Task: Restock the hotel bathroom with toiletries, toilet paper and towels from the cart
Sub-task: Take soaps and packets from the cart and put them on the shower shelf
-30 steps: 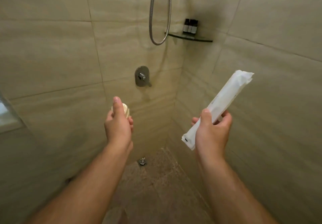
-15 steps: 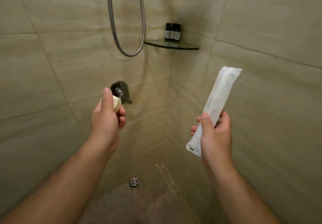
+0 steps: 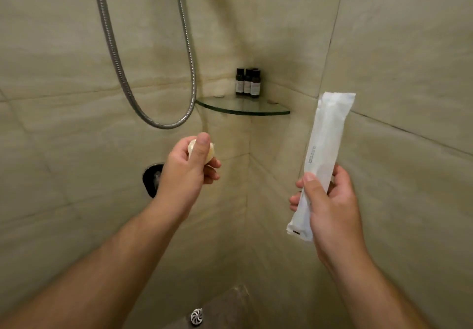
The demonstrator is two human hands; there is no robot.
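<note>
White packet (image 3: 325,149) (long, sealed), cream soap (image 3: 211,152)

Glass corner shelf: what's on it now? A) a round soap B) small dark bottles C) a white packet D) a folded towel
B: small dark bottles stand at the back of the glass shelf, while the left hand holds the round soap and the right hand holds the white packet.

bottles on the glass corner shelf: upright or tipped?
Upright. The dark bottles stand caps up, clustered in the back corner of the glass shelf; none lies on its side.
</note>
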